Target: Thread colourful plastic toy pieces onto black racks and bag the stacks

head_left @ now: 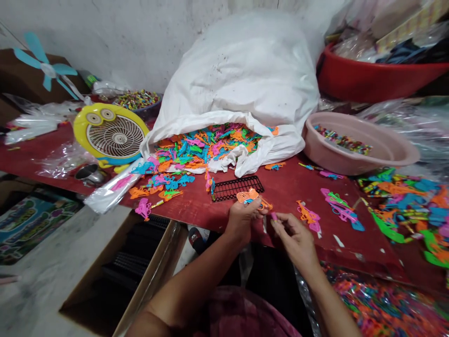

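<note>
My left hand [242, 216] is closed around an orange plastic toy piece [249, 196] at the near edge of the red table [280, 192]. My right hand [294, 234] sits just to its right, fingers pinched on a small pink piece [274, 216]. A black plastic grid [235, 187] lies on the table just beyond my left hand. Behind it, a white sack [242, 75] lies open, spilling several colourful plastic toy pieces [203, 145]. More loose pieces lie to the right [336, 206].
A pink basin [382, 154] with small coloured bits stands at the right, a red tub [368, 79] behind it. A yellow fan [110, 135] and a metal cup [89, 173] sit at the left. A cardboard box [140, 276] stands below the table edge.
</note>
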Tool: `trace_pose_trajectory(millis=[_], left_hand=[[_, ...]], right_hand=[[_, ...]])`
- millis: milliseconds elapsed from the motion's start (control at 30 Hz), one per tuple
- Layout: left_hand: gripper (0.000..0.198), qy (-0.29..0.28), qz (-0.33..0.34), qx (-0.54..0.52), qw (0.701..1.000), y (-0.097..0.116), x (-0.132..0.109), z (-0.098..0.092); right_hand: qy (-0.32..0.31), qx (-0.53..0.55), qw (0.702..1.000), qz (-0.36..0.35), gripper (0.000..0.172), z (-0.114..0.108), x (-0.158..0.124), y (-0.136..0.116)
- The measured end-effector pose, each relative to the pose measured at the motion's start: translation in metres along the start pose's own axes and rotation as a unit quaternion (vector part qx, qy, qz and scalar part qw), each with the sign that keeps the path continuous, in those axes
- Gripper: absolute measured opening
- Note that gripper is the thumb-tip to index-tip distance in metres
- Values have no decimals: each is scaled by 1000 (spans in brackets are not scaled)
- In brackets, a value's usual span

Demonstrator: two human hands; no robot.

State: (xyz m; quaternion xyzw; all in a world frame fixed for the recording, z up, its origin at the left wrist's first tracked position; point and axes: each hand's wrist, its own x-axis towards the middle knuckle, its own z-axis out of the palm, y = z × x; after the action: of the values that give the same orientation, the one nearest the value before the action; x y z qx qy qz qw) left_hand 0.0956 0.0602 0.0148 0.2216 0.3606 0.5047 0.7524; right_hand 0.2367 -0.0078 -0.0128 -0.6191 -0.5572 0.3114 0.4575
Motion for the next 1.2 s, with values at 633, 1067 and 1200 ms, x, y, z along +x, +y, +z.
trace_pose_trajectory(millis=[633,1067,1200], left_hand=[[40,-119,-90,-108,983,-6,-12,0],[36,-1,-12,40,999,-14,-1,-20],[29,-47,-1,150,988,-6,-3,-30]], right_hand=[[105,-166,978,-66,36,24,3,-21],[-39,-216,971,-95,26,28,11,-25],[-4,-72,997,-33,47,6,37,-18]])
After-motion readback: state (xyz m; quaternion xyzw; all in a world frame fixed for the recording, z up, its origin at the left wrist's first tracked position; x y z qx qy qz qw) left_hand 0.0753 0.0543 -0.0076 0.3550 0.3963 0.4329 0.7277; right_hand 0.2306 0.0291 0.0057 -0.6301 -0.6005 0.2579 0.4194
